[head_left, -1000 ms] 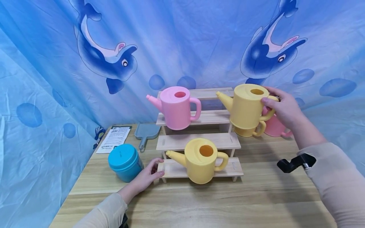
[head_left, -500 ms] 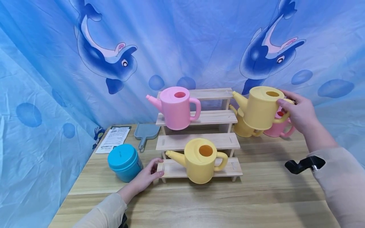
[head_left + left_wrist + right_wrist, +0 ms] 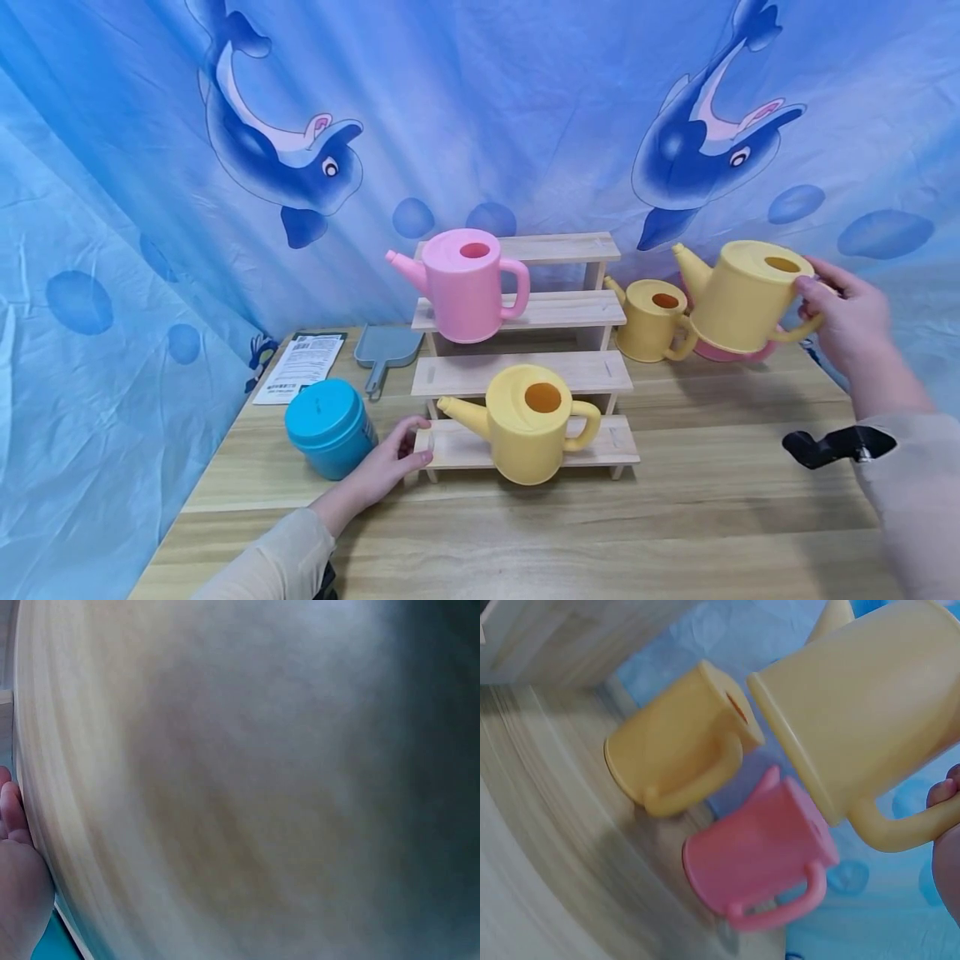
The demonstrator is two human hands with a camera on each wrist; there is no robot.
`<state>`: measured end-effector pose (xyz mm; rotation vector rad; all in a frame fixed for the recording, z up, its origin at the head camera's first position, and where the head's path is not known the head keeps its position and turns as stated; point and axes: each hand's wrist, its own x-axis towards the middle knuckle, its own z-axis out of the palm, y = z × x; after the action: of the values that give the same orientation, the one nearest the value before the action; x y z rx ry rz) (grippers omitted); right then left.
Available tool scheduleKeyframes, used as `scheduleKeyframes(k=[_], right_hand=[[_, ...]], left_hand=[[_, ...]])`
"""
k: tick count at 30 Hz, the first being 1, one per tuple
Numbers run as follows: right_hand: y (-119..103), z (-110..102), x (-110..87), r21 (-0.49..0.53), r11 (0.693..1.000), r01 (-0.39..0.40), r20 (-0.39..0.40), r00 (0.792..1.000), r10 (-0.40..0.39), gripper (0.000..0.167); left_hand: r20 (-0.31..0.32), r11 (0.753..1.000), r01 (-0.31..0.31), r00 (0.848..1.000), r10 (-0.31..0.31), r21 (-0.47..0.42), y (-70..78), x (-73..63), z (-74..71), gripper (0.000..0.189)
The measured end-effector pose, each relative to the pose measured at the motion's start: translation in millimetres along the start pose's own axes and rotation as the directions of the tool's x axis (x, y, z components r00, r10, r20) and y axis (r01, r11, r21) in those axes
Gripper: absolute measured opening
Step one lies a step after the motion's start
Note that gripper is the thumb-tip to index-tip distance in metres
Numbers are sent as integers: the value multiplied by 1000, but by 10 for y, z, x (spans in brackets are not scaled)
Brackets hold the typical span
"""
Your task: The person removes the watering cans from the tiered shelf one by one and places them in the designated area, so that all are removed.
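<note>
My right hand (image 3: 852,321) grips the handle of a yellow watering can (image 3: 742,296), held in the air right of the stepped wooden stand (image 3: 517,375). That can (image 3: 862,697) fills the upper right of the right wrist view. Behind and below it, a second yellow watering can (image 3: 647,321) and a pink watering can (image 3: 757,859) stand on the table; the head view shows little of the pink one. My left hand (image 3: 386,458) holds the left end of the stand's lowest step. On that step sits another yellow watering can (image 3: 527,433); a pink watering can (image 3: 462,292) sits higher up.
At the left stand a blue lidded tub (image 3: 328,427), a grey dustpan (image 3: 386,346) and a printed packet (image 3: 302,367). A blue dolphin curtain (image 3: 487,108) hangs behind and beside the wooden table (image 3: 525,542).
My right hand has carried the yellow watering can rightward and slightly down, away from the stand. The yellow can behind it now shows more fully. My left hand has stayed in place.
</note>
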<state>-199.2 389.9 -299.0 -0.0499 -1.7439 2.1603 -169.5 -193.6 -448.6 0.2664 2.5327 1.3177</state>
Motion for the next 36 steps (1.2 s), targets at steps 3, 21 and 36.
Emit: scheduleKeyframes(k=[3,21,36], right_hand=[[43,-110,-19,12,1000,3,-28,1000,-3,51],[403,-514,-130,-192,981,-25,-150,989,-4,65],[644,-673,-241,-190,976,-104,-208,976,64,63]], left_hand=[[1,1000,4,1000,-4,-1,-4,4,3,42],[-2,1000,22,1000,-22,12,15,-9,18,42],[12,1000,-13,1000,13,-29,375,-197,-56,39]])
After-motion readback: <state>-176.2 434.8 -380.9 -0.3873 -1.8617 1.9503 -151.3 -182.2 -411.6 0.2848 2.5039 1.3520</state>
